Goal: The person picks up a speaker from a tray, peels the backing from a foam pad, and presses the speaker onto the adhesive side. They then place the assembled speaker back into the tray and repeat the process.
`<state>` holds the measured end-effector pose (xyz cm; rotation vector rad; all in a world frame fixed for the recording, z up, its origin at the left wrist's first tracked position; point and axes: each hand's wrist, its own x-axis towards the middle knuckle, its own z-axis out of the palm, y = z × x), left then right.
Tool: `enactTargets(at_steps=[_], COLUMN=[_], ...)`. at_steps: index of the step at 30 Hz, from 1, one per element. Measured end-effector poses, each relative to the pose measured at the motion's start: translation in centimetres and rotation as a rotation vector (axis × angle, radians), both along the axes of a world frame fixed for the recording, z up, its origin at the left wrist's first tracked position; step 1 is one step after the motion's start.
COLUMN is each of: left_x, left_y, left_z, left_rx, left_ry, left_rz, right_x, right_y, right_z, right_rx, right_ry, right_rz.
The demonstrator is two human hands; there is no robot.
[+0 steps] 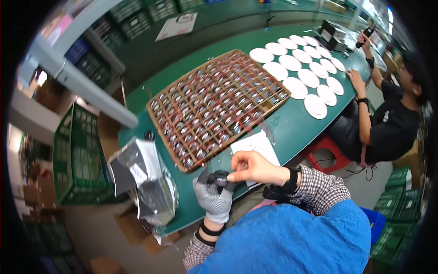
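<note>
A small round black part (221,178) with a shiny middle rests in the fingers of my left hand (211,199), which wears a grey striped glove and is closed round it. My bare right hand (261,167) is curled at the right of this part, its thumb tip at the part's edge. Whether anything thin is pinched in its fingers is too small to tell. Just beyond both hands lies a divided cardboard tray (263,114), its cells filled with many small metallic round parts and red wires. A white sheet (253,145) lies partly behind my right hand.
White discs (315,106) stand in rows on the green table (296,137) at the right. A clear plastic bag (157,196) and a small black round piece (149,134) are at the left. A co-worker (392,114) sits at the right, holding a black tool (366,35).
</note>
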<state>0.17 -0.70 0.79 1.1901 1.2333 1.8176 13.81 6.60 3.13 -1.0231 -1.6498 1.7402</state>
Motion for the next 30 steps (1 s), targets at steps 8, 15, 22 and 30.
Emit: enactTargets(at_steps=[8, 15, 22, 30], left_x=[2.1, 1.5, 4.2, 6.3], left_y=[0.8, 1.5, 2.4, 3.4], left_z=[2.8, -0.2, 0.8, 0.3], left_rx=[-0.071, -0.246, -0.316, -0.389], left_ry=[-0.270, -0.203, -0.288, -0.188], left_rz=[-0.257, -0.372, -0.385, -0.286], right_x=[-1.0, -0.4, 0.9, 3.4], right_y=[-1.1, -1.6, -0.5, 0.5], right_z=[0.6, 0.3, -0.1, 0.3], right_rx=[0.357, 0.184, 0.036, 0.012], right_ry=[0.564, 0.520, 0.541, 0.540], right_rz=[-0.075, -0.049, -0.122, -0.157])
